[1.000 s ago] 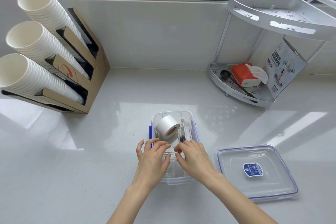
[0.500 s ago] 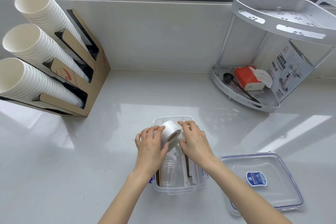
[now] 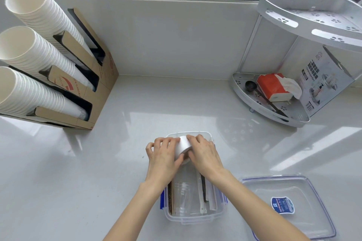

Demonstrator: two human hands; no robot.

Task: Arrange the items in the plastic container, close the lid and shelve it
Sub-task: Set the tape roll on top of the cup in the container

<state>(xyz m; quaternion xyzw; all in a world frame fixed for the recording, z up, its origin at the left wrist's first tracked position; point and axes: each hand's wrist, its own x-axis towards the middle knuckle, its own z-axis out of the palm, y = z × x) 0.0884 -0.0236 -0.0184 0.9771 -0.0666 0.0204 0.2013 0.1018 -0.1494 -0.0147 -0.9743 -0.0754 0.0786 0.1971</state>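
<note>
Both hands have slid forward, fingers (image 3: 193, 139) pinching the white tape roll (image 3: 183, 146) (above the container's (image 3: 195, 219) far end).

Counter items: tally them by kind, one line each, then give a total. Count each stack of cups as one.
Paper cup stacks: 3
Cardboard cup holder: 1
Metal corner rack: 1
Clear plastic container: 1
Container lid: 1
White tape roll, held by left hand and right hand: 1
Total: 8
</note>
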